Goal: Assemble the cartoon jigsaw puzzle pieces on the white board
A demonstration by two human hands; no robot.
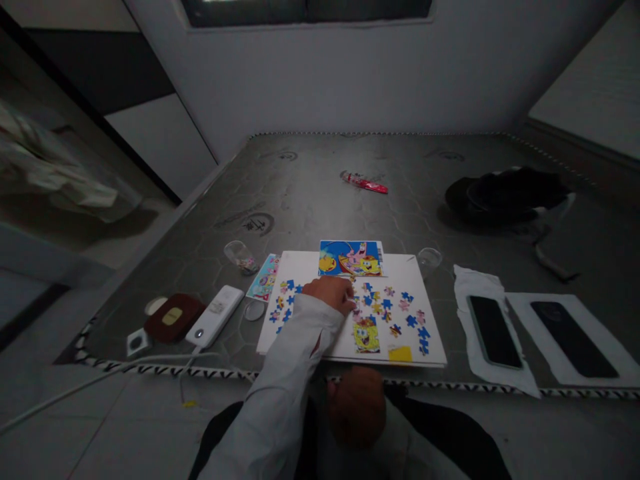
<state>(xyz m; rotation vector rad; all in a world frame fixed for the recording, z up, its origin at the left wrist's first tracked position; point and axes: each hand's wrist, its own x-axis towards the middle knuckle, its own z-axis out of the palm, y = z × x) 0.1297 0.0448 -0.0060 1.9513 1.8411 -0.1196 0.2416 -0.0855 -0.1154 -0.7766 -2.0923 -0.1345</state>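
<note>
A white board point(430, 347) lies near the front edge of a grey mattress-like surface point(310, 200). Loose blue and pink puzzle pieces point(410, 320) are scattered on it, beside a small joined cartoon section point(366, 335). A colourful reference picture point(350, 258) lies at the board's far edge. My left hand point(331, 293), in a white sleeve, rests on the board's middle with its fingers curled down onto the pieces; what they pinch is hidden. My right hand point(357, 407) sits closed like a fist near my body, below the surface's edge.
Two dark phones point(494, 331) point(573, 338) lie on white sheets at the right. A black cloth heap point(505, 193) and a red wrapper point(365, 182) lie farther back. Left of the board are a clear cup point(240, 255), a white power bank point(215, 315) and a maroon case point(173, 317).
</note>
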